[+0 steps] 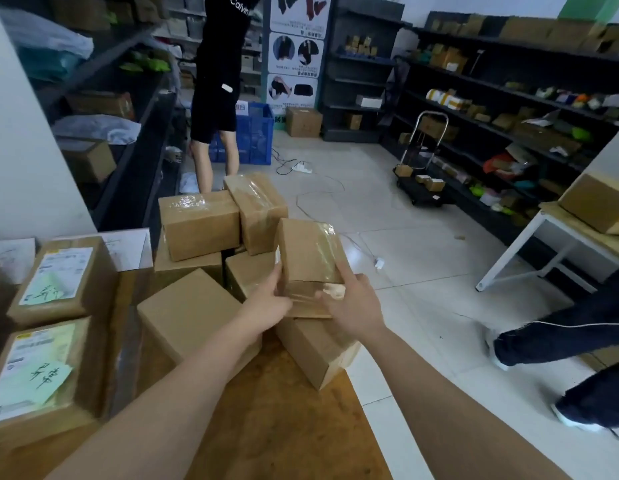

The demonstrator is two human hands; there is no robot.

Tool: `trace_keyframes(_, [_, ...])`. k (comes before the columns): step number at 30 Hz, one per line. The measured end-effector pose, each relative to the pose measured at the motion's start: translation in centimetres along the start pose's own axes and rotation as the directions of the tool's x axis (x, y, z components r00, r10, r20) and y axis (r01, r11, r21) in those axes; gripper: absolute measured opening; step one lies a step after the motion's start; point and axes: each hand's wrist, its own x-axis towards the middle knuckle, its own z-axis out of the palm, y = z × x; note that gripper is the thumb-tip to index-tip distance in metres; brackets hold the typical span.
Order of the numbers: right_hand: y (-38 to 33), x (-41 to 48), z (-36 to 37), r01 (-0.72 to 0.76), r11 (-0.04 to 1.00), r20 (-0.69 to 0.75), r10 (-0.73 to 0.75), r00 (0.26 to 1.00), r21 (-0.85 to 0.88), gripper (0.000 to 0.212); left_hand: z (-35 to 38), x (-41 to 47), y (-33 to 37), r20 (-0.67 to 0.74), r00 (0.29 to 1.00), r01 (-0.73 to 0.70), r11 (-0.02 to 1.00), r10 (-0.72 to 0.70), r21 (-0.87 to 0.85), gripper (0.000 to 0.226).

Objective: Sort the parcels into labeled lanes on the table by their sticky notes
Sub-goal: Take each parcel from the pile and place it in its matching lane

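Observation:
A small taped cardboard parcel [309, 252] stands tilted on top of a pile of several brown parcels [200, 225] at the far end of the wooden table [283, 410]. My left hand [270, 304] grips its lower left side. My right hand [349, 306] holds its lower right side, with fingers up along the edge. No sticky note shows on this parcel. At the left, two parcels lie flat with shipping labels and green sticky notes, one nearer [34, 372] and one behind it [58, 278].
A person in black [218, 81] stands beyond the pile by a blue crate [254, 133]. Another person's legs [578, 341] cross at the right. Dark shelves line both walls. A hand cart [420, 168], floor cables and a white table [560, 237] stand on the tiled floor.

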Motion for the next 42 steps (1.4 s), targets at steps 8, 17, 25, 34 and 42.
trace_keyframes(8, [0.0, -2.0, -0.6, -0.166, 0.818, 0.111, 0.125, 0.986, 0.551, 0.083, 1.2, -2.4, 2.0, -0.448, 0.884, -0.295, 0.904, 0.135, -0.309, 0.024])
trace_keyframes(17, [-0.2, -0.2, 0.6, -0.351, 0.595, 0.357, 0.114, 0.927, 0.723, 0.070, 1.6, -4.1, 1.8, -0.431, 0.881, -0.273, 0.954, 0.196, -0.122, 0.038])
trace_keyframes(25, [2.3, 1.0, 0.6, -0.470, 0.354, 0.443, 0.159, 0.882, 0.809, 0.041, 1.4, -4.6, 1.0, -0.602, 0.798, -0.170, 0.957, -0.006, -0.236, 0.045])
trace_keyframes(34, [3.3, 0.6, 1.4, -0.468, 0.234, 0.434, 0.184, 0.882, 0.852, 0.041, 2.1, -4.2, 0.7, -0.250, 0.931, 0.084, 0.825, -0.265, -0.559, 0.049])
trace_keyframes(42, [1.0, -1.8, 1.3, -0.272, 0.474, 0.275, 0.064, 0.959, 0.837, 0.037, 1.2, -7.0, 0.0, -0.410, 0.896, -0.071, 0.856, -0.171, -0.512, 0.033])
